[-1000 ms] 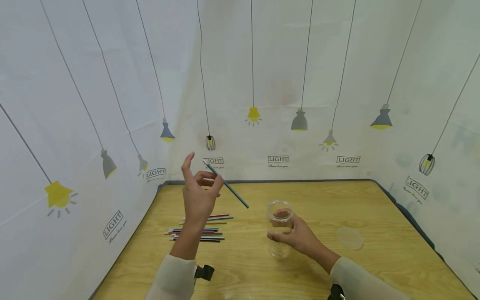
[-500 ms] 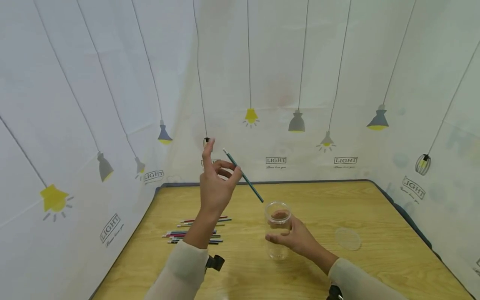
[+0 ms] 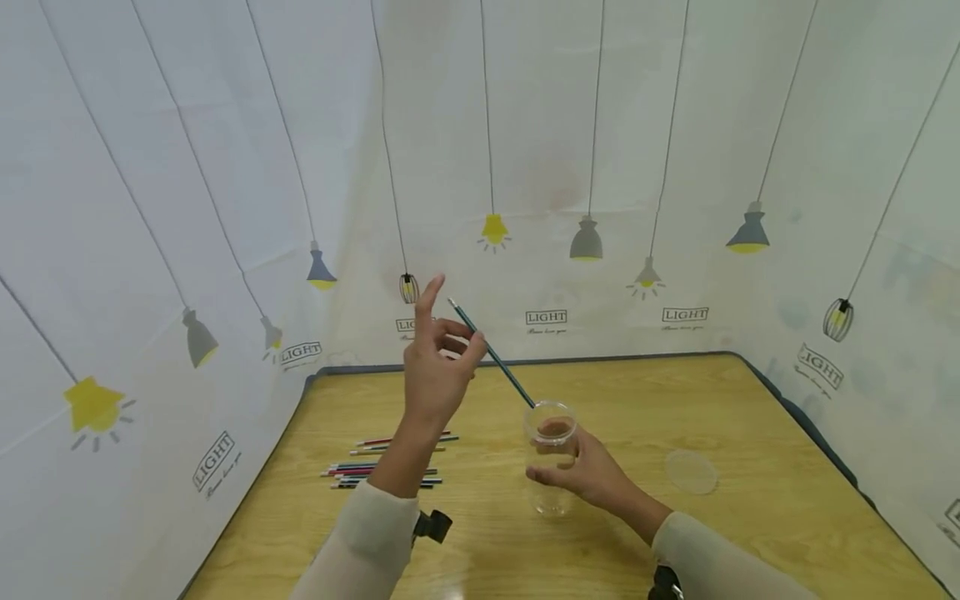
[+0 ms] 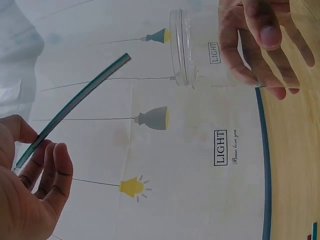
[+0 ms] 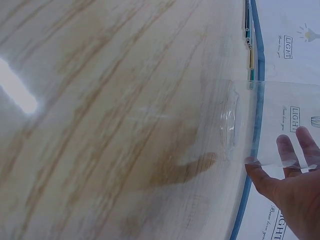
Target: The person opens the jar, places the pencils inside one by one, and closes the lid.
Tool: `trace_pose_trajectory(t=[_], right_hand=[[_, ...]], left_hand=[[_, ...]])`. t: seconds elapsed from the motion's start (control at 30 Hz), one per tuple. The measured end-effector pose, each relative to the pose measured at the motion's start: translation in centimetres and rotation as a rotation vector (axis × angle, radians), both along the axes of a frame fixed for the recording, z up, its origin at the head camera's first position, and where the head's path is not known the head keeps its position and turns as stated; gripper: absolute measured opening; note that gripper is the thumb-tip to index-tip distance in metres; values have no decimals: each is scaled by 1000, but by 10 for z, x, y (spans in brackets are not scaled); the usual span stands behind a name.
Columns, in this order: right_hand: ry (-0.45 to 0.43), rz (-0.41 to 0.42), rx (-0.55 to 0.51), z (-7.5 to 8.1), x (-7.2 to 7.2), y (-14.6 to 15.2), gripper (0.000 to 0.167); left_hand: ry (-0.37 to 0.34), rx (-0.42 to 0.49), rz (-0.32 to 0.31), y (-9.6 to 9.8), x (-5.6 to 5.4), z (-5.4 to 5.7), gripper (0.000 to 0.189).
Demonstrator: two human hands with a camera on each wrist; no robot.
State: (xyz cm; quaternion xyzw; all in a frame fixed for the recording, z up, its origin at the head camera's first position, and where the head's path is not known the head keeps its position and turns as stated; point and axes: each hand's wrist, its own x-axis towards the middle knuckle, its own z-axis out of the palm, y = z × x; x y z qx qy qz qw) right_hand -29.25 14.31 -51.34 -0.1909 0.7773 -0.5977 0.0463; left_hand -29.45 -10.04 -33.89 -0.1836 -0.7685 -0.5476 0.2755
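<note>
My left hand pinches a teal pencil between thumb and fingertips, its index finger pointing up. The pencil slants down to the right, and its lower end overlaps the rim of a clear plastic cup in the head view. In the left wrist view the pencil's dark end stands short of the cup's rim. From the right side, my right hand holds the upright cup, thumb in front and fingers behind it. No pencil shows inside the cup.
Several pencils in mixed colours lie on the wooden table at left. A flat, round clear lid lies to the right of the cup. A white sheet printed with lamps stands behind and along the sides.
My left hand has moved right and a little up with the pencil, bringing the pencil's lower end to the cup's rim. The right hand keeps its hold on the cup.
</note>
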Motion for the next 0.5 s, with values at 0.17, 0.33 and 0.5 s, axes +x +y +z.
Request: trace_pose_trajectory(t=[0.17, 0.33, 0.5], right_hand=[[18, 19, -5, 3, -1, 0, 67], [3, 12, -13, 3, -2, 0, 69], [-16, 9, -30, 1, -1, 1, 70]], left_hand=[[-157, 217, -176, -6, -3, -4, 71], [-245, 376, -283, -12, -4, -9, 27], [-285, 452, -307, -17, -4, -14, 19]])
